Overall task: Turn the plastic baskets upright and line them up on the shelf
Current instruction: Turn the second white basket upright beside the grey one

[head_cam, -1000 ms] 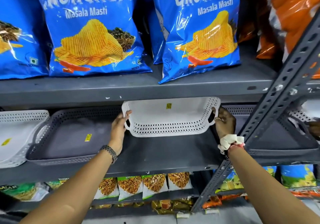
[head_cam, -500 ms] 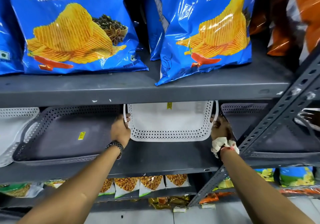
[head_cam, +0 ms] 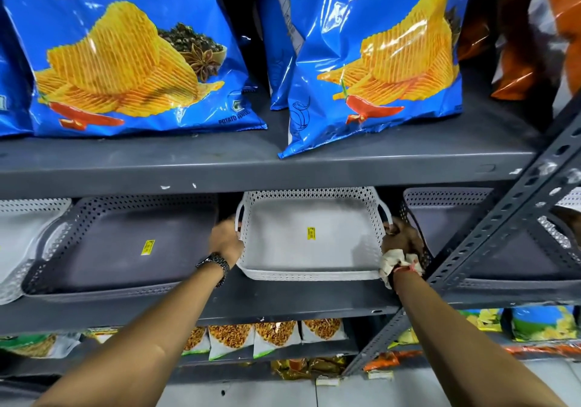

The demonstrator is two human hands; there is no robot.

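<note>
Grey metal shelf, white basket

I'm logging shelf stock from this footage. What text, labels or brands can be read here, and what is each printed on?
"Masala Masti": right blue chips bag, top shelf.
"Ma... Masti", partly blurred: left blue chips bag.
"POTATO W...", rest unreadable: bottom of the left blue chips bag.
Yellow sticker in the white basket: too small to read.
Yellow sticker in the grey basket: too small to read.

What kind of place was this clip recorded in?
Most likely a small shop or stockroom: grey slotted-steel shelving holds rows of blue crisp bags, smaller snack packets below, and plastic baskets such as the white basket, still bearing yellow price stickers.
</note>
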